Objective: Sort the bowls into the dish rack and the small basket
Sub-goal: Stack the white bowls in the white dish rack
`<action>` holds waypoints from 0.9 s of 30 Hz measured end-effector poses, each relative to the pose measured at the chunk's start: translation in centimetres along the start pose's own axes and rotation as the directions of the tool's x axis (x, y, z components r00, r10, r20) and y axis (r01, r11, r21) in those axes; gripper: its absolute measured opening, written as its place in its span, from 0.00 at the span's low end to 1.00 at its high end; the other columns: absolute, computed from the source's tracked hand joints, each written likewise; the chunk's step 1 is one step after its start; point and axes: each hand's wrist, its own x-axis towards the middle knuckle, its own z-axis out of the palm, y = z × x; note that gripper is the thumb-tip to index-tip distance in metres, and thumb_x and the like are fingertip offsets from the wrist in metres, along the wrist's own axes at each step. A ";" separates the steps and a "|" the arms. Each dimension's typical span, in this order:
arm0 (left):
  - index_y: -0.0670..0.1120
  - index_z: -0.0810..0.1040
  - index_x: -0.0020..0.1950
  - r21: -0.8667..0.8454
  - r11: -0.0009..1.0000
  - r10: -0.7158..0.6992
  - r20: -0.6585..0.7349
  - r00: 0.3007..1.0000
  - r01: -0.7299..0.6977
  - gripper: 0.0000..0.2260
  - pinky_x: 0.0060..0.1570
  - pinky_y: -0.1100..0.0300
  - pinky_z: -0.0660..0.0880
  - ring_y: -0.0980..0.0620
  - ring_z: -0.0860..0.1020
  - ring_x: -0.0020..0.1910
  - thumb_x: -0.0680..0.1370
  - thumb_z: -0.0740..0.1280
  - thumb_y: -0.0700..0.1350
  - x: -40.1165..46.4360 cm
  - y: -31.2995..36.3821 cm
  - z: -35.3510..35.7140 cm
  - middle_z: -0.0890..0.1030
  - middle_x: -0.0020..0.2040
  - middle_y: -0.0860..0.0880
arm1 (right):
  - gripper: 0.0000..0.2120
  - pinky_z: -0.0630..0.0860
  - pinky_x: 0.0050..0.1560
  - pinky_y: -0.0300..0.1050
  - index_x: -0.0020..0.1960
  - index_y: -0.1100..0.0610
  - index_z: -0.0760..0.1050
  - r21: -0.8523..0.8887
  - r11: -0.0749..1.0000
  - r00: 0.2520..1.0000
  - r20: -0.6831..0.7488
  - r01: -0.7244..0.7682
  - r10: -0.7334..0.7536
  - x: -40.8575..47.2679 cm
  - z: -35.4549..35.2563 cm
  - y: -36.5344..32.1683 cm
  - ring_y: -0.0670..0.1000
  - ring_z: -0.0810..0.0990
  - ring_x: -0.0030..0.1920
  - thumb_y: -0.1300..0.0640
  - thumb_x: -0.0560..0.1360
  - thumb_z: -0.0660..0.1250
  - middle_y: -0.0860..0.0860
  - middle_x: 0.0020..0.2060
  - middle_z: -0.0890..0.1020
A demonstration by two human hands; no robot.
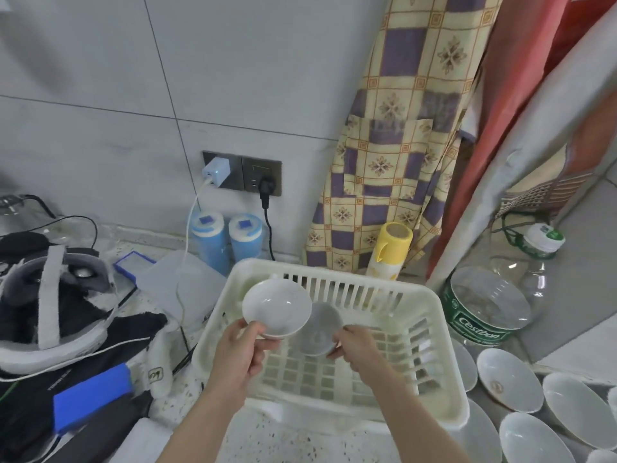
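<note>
A white slatted plastic basket [430, 359] stands on the speckled counter in the middle of the head view. My left hand [238, 349] pinches the near rim of a white bowl [277, 307], held tilted above the basket's left side. My right hand [355, 344] grips the edge of a second, greyish bowl [319, 329], held lower and partly behind the first one, inside the basket. Several more white bowls [509, 379] lie to the right of the basket at the lower right.
A large clear water bottle [490, 309] with a green label stands right of the basket, and a yellow-capped bottle [389, 252] behind it. Two blue canisters [227, 240], wall sockets with cables, a checked apron and a headset with black gear crowd the back and left.
</note>
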 end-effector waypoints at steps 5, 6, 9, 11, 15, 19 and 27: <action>0.44 0.75 0.58 0.042 0.999 -0.017 -0.071 0.997 0.020 0.11 0.20 0.65 0.59 0.56 0.63 0.22 0.76 0.64 0.39 2.1 0.4 0.8 0.86 0.37 0.39 | 0.07 0.54 0.17 0.34 0.44 0.60 0.74 0.109 0.992 0.996 0.067 -0.060 0.053 2.4 1.9 -0.2 0.43 0.68 0.14 0.66 0.74 0.58 0.62 0.35 0.81; 0.43 0.75 0.58 0.049 0.999 -0.018 -0.075 0.997 0.021 0.10 0.20 0.65 0.59 0.56 0.63 0.22 0.76 0.64 0.39 2.5 0.5 0.8 0.86 0.37 0.39 | 0.07 0.56 0.16 0.34 0.45 0.60 0.74 0.114 0.992 0.996 0.072 -0.058 0.050 2.8 2.2 -0.4 0.43 0.68 0.14 0.66 0.74 0.57 0.62 0.36 0.80; 0.41 0.74 0.58 0.078 0.996 -0.029 -0.079 0.996 0.035 0.11 0.20 0.65 0.58 0.55 0.63 0.22 0.76 0.63 0.38 3.4 0.5 1.4 0.85 0.35 0.38 | 0.08 0.56 0.15 0.34 0.45 0.59 0.74 0.115 0.991 0.995 0.075 -0.068 0.060 3.8 2.6 -0.6 0.43 0.66 0.13 0.67 0.74 0.57 0.62 0.35 0.80; 0.41 0.73 0.59 0.083 0.996 -0.032 -0.089 0.996 0.040 0.11 0.20 0.65 0.58 0.55 0.63 0.23 0.76 0.62 0.37 3.8 0.3 1.7 0.85 0.35 0.38 | 0.07 0.56 0.16 0.35 0.44 0.59 0.73 0.121 0.989 0.994 0.082 -0.082 0.072 4.4 2.9 -0.5 0.44 0.65 0.13 0.67 0.74 0.57 0.61 0.34 0.81; 0.44 0.74 0.59 0.108 0.991 -0.065 -0.084 0.994 0.074 0.12 0.21 0.64 0.61 0.55 0.65 0.22 0.76 0.63 0.38 4.1 -0.5 2.4 0.86 0.37 0.39 | 0.05 0.56 0.18 0.34 0.43 0.57 0.70 0.113 0.988 0.989 0.117 -0.108 0.095 5.0 3.3 -0.3 0.46 0.67 0.17 0.63 0.76 0.58 0.55 0.26 0.81; 0.48 0.73 0.59 0.139 0.986 -0.085 -0.047 0.995 0.091 0.12 0.23 0.64 0.62 0.54 0.66 0.23 0.76 0.63 0.39 4.2 -1.0 2.8 0.86 0.38 0.40 | 0.13 0.60 0.20 0.35 0.48 0.59 0.73 0.006 0.999 0.987 0.155 -0.050 0.048 4.9 2.2 -0.3 0.46 0.69 0.21 0.48 0.79 0.61 0.54 0.31 0.82; 0.50 0.75 0.59 0.293 0.954 -0.059 -0.052 0.997 0.072 0.13 0.27 0.62 0.66 0.54 0.67 0.25 0.76 0.63 0.40 4.8 -1.1 4.3 0.85 0.41 0.36 | 0.14 0.73 0.36 0.41 0.57 0.54 0.78 -0.078 0.939 0.942 0.006 0.336 -0.336 3.3 0.2 -1.2 0.46 0.82 0.35 0.46 0.79 0.61 0.49 0.32 0.83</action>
